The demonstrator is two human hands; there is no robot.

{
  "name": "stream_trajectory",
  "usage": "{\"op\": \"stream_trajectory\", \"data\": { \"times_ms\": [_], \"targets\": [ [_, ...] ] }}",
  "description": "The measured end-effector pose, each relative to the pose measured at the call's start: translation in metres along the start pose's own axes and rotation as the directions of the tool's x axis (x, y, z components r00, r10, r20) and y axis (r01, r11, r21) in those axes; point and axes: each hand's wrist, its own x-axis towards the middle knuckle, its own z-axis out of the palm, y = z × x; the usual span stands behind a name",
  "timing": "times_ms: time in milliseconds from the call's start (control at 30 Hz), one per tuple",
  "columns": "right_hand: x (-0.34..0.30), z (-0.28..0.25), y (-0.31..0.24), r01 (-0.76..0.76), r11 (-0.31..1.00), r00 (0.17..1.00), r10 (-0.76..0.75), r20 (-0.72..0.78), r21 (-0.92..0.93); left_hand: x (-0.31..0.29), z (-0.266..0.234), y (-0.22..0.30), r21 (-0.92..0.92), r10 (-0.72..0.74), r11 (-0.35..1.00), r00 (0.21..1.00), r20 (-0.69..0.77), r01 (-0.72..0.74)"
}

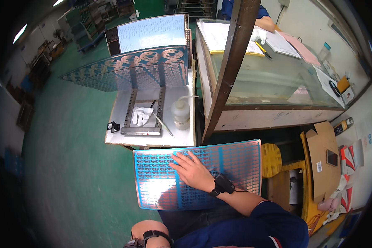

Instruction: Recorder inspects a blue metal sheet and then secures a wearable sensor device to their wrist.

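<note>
A blue and copper circuit board panel (pixel 242 165) lies across my lap, its surface printed with rows of small repeated patterns and bright with glare at the lower left. My right hand (pixel 194 172) rests flat on the panel's upper middle, fingers stretched and a little apart, gripping nothing. A black device is strapped at that wrist. Of my left side, only part of the arm with a black strap shows at the bottom edge; the hand itself is out of sight.
Ahead, a white table (pixel 180 138) bears a metal slotted rack (pixel 142 131), white glove (pixel 142 116), pen (pixel 163 124), squeeze bottle (pixel 180 113), magnifier (pixel 113 127) and upright panels (pixel 124 68). To the right stand a glass-topped bench (pixel 277 82), brown post (pixel 229 62), yellow stool (pixel 271 154) and cardboard box (pixel 323 165). Another person's arm (pixel 265 23) rests at the bench.
</note>
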Motion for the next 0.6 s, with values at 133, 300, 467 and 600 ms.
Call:
{"op": "stream_trajectory", "data": {
  "times_ms": [133,300,467,600],
  "targets": [
    [0.001,0.002,0.000,0.008,1.000,1.000,-0.008,-0.010,-0.001,0.002,0.003,-0.002,0.002,0.012,1.000,1.000,-0.002,-0.012],
    [-0.001,0.002,0.003,0.008,1.000,1.000,-0.008,-0.018,-0.012,-0.002,0.007,-0.002,-0.012,0.022,1.000,1.000,-0.022,-0.023],
    [0.000,0.001,0.001,0.020,1.000,1.000,-0.020,-0.007,-0.010,-0.003,0.011,-0.003,-0.010,0.033,0.999,0.999,-0.030,-0.034],
    [-0.002,0.004,0.003,0.008,1.000,0.999,-0.007,-0.035,0.006,-0.004,0.015,-0.005,-0.014,0.045,0.999,0.998,-0.044,-0.046]
  ]
}}
